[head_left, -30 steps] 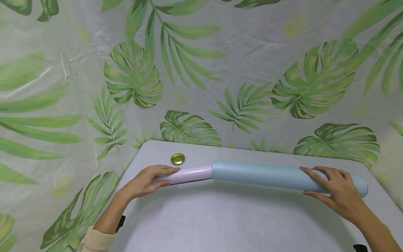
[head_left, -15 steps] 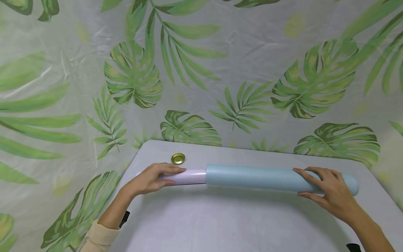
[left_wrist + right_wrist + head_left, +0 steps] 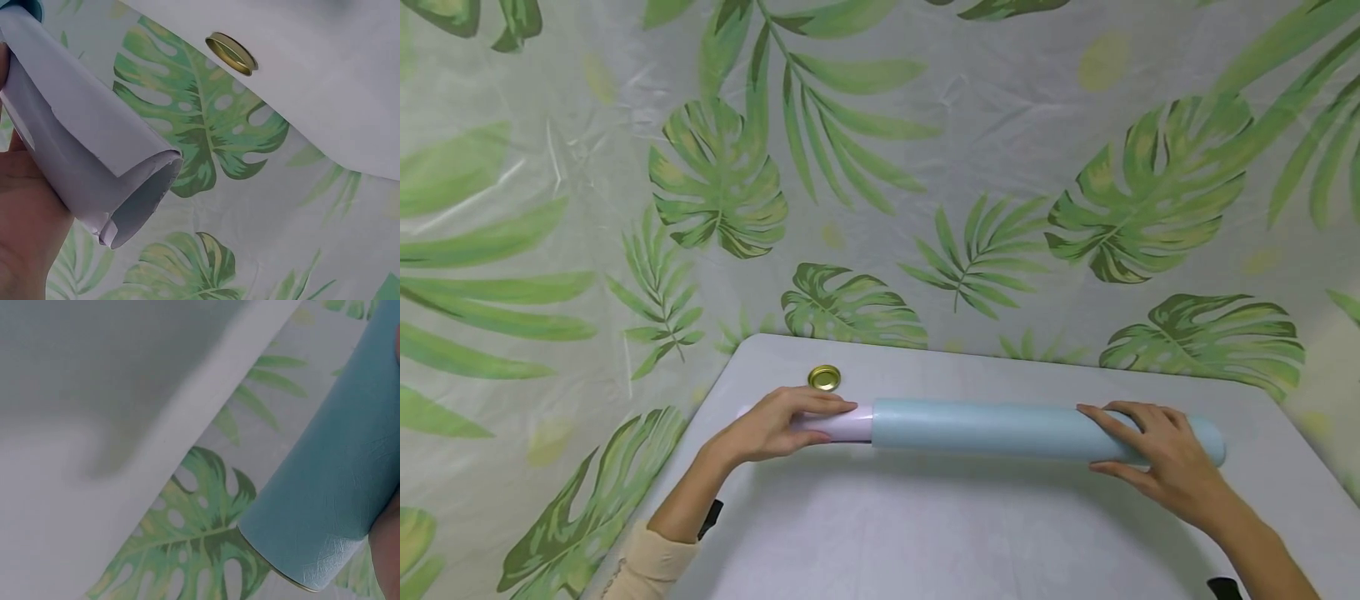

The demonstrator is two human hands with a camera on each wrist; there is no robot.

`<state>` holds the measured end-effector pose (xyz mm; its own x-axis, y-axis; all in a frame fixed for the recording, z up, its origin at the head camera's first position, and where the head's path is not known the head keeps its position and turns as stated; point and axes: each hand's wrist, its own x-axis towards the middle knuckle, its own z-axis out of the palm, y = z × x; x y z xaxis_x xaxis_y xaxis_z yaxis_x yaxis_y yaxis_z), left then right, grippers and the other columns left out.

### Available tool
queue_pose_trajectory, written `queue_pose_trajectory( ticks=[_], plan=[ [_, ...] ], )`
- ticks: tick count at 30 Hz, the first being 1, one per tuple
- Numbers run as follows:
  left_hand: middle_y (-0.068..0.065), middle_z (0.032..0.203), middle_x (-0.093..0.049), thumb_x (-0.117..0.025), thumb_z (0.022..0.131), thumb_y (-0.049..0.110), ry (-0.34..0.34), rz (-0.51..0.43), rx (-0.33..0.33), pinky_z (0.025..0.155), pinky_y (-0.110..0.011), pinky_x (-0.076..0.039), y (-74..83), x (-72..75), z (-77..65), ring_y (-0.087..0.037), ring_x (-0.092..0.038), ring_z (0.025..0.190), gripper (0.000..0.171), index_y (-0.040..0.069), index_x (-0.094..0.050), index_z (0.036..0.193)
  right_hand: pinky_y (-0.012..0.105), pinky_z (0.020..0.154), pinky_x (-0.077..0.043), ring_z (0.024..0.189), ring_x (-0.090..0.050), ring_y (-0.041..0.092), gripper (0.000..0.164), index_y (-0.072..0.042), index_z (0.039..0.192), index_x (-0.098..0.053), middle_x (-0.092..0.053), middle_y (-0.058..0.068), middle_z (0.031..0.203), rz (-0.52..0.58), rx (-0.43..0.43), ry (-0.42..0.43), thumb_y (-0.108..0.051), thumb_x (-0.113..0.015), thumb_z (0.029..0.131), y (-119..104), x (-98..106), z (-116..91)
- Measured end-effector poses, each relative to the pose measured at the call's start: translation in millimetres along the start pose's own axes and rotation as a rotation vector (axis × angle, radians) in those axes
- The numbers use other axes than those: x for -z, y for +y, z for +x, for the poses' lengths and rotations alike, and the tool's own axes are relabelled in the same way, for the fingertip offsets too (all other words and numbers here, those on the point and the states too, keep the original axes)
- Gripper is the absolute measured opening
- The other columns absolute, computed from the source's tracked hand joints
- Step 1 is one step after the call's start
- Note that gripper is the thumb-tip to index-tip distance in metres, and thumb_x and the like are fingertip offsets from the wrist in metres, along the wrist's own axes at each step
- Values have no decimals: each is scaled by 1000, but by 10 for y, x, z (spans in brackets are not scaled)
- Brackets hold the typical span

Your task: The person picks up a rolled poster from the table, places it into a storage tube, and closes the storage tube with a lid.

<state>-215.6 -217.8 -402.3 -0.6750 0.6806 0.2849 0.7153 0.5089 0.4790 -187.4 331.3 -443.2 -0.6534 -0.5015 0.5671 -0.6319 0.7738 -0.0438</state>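
Evidently the roll and tube were being held in line; leftmost, past a beige sleeve [image 3: 651, 554], the left grip [image 3: 773, 425] pinched a pale lilac roll [image 3: 852, 425] between thumb and fingers, near the far left corner of the tabletop [image 3: 925, 533], probably so that its loose seam would not spring open; just beyond those fingers a gold lid [image 3: 824, 377] lay near the far edge, perhaps placed clear of the work; the roll's right end sat inside the mouth of a light blue tube [image 3: 977, 428], which ran along the far edge; the right grip [image 3: 1161, 454] clasped that tube close to its right end, most likely to steady it against the roll. How deep the roll reached was hidden by the tube; its left end was largely masked by the hand in the head view, though the left wrist view showed it open and ragged; the right wrist view cut off most of the right hand, and whether the tube's far end was capped could not be told.
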Motion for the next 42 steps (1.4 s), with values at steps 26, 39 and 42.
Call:
queue_pose_trajectory(
  ticks=[26,39,42],
  plan=[
    [-3,141,-67,-91,81,28,100,227,-53,101,-47,-53,148,-52,3,-22,-64,130,71,16,-62,145,59,93,-39,113,-59,32,76,-24,144,-63,-67,14,125,15,10,73,-57,-80,78,-111,-40,23],
    [-10,148,-61,-58,108,25,423,-420,397,103,-20,-50,-375,74,-606,0,-61,125,42,18,-58,149,60,93,-37,110,-57,34,91,-23,146,-61,-65,15,125,16,-62,60,-27,-93,61,-93,16,-74],
    [-21,154,-52,-56,109,24,399,-619,445,100,-18,-54,-453,-5,-678,4,-63,121,46,10,-53,152,60,92,-37,109,-57,33,92,-23,146,-61,-65,14,124,10,-63,66,-27,-93,60,-81,10,-91]
  ],
)
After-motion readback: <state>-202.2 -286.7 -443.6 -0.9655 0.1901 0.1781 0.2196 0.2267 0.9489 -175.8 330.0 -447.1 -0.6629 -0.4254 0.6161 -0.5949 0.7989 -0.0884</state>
